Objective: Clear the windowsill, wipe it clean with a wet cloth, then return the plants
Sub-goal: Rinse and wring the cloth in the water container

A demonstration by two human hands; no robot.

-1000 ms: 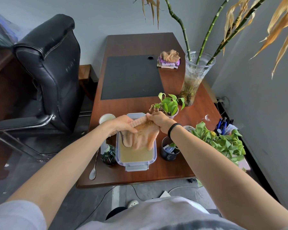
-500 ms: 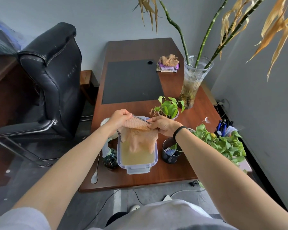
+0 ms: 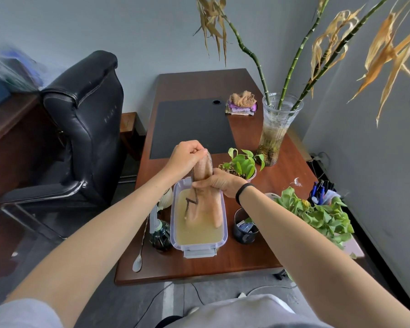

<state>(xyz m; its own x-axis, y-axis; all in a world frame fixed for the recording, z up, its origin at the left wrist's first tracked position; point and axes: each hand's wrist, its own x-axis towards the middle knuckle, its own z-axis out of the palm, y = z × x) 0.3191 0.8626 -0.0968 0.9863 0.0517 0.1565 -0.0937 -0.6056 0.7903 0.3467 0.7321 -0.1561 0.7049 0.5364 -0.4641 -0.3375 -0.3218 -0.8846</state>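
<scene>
Brown desk (image 3: 246,261), grey wall (image 3: 152,31), left hand (image 3: 187,157) and right hand (image 3: 219,183) gripping cloth (image 3: 206,209) over tub (image 3: 224,233)

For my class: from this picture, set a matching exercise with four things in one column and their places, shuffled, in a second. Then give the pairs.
Column A
1. cloth
2. spoon
3. vase
4. chair

Column B
a. stands right of the black mat
b. stands on the floor, left of the desk
c. gripped by the left hand and right hand, over the tub
d. lies on the desk, left of the tub

Pairs: 1-c, 2-d, 3-a, 4-b
</scene>
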